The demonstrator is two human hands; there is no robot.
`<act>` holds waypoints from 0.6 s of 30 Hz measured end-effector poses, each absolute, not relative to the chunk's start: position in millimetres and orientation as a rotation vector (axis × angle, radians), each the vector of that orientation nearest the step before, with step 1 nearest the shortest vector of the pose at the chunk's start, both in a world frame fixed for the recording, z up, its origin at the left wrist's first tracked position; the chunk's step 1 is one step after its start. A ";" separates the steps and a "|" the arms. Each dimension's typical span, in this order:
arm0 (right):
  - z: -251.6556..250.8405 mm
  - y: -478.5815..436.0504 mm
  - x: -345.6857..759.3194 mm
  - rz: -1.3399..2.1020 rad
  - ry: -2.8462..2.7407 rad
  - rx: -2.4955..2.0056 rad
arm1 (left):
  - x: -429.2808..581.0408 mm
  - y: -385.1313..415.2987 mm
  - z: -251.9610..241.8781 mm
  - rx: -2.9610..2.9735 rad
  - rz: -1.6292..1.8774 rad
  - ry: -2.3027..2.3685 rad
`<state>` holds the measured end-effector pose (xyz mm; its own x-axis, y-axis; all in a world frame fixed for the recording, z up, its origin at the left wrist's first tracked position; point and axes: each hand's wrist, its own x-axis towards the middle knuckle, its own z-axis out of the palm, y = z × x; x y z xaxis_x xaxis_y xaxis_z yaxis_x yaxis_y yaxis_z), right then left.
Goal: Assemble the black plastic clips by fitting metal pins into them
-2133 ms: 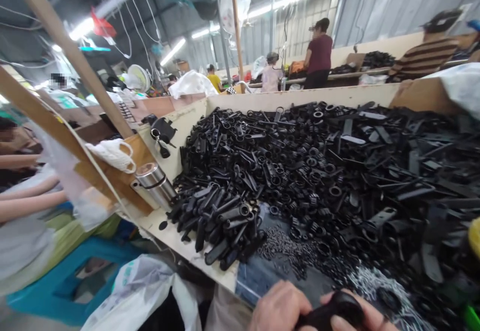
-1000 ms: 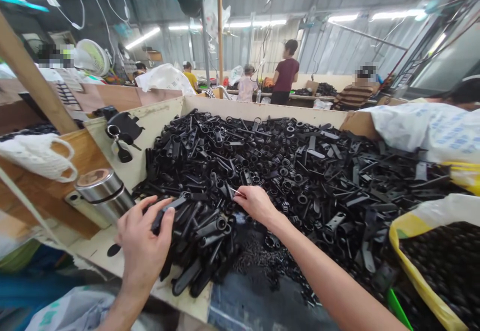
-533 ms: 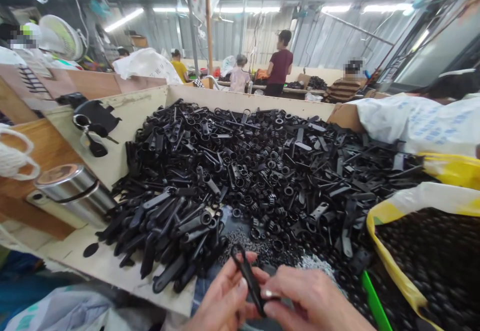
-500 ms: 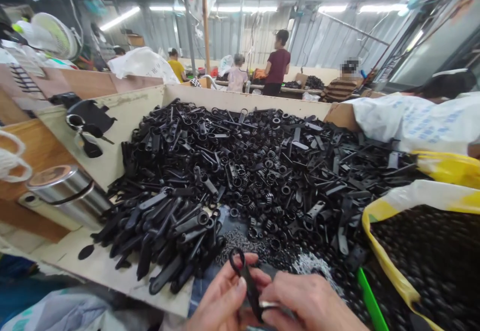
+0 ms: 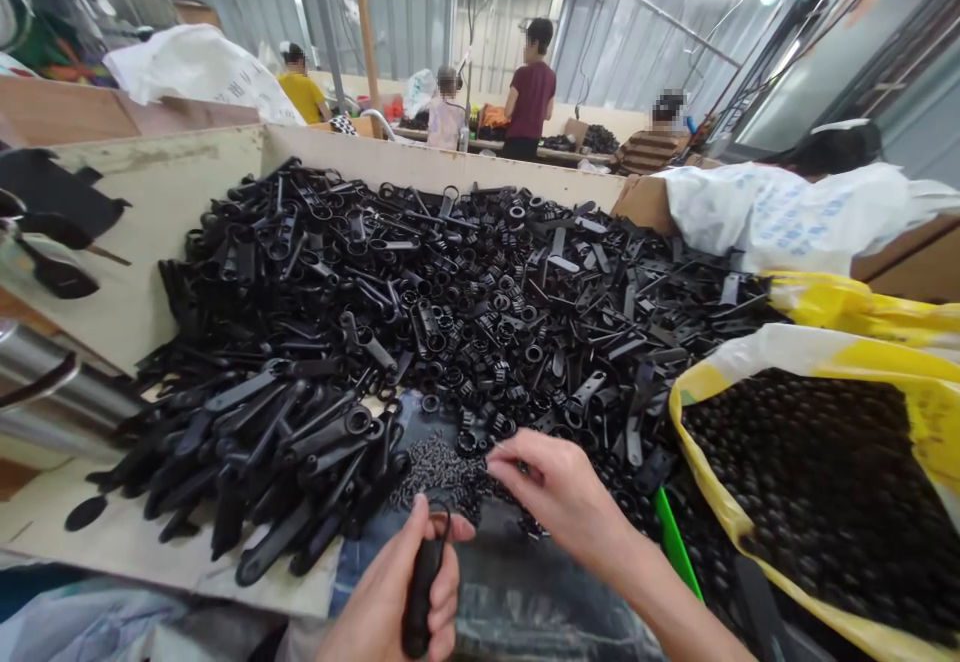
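Observation:
My left hand (image 5: 409,587) is wrapped round a black plastic handle with a ring at its top (image 5: 424,587), held upright near the front edge. Ahead and to the right, my right hand (image 5: 551,482) has thumb and fingertips pinched together over the far side of a pile of small dark metal pieces (image 5: 442,467). Whatever those fingertips hold, if anything, is too small to make out. Beyond them a heap of black ring-shaped parts (image 5: 495,317) spreads over the worktop. Many similar black handles (image 5: 270,452) lie stacked to the left of my hands.
Flat black parts (image 5: 630,302) fill the heap's right side. A yellow and white bag (image 5: 709,457) of small dark pieces stands at right, beside a green strip (image 5: 675,542). A steel flask (image 5: 64,397) is at left. Several people work at the back, one in a maroon shirt (image 5: 531,97).
My right hand has left the handle and moved forward to the small metal pieces. My left hand has shifted left and turned the handle more upright. The view has swung slightly right and down.

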<state>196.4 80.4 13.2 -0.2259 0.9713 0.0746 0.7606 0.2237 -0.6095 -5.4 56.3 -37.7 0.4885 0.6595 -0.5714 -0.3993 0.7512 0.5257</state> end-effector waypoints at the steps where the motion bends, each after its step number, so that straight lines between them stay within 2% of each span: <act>1: 10.2 92.6 194.7 0.551 -2.096 -1.667 | -6.9 56.9 -39.5 0.323 0.638 0.823; 7: -14.0 125.8 179.5 0.567 -2.137 -1.736 | -18.0 54.4 -35.3 0.202 0.639 0.734; 12: -0.4 100.8 193.9 0.731 -2.017 -1.663 | -17.5 50.7 -21.4 0.209 0.655 0.811; 18: -11.4 31.2 194.3 1.582 -1.318 -1.325 | 1.5 41.3 -37.8 0.299 0.580 0.825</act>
<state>194.3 31.2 -11.4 -0.2508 0.9283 -0.2746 0.1026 -0.2566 -0.9611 1.5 41.3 -37.8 0.5372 0.5910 -0.6018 -0.3663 0.8062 0.4647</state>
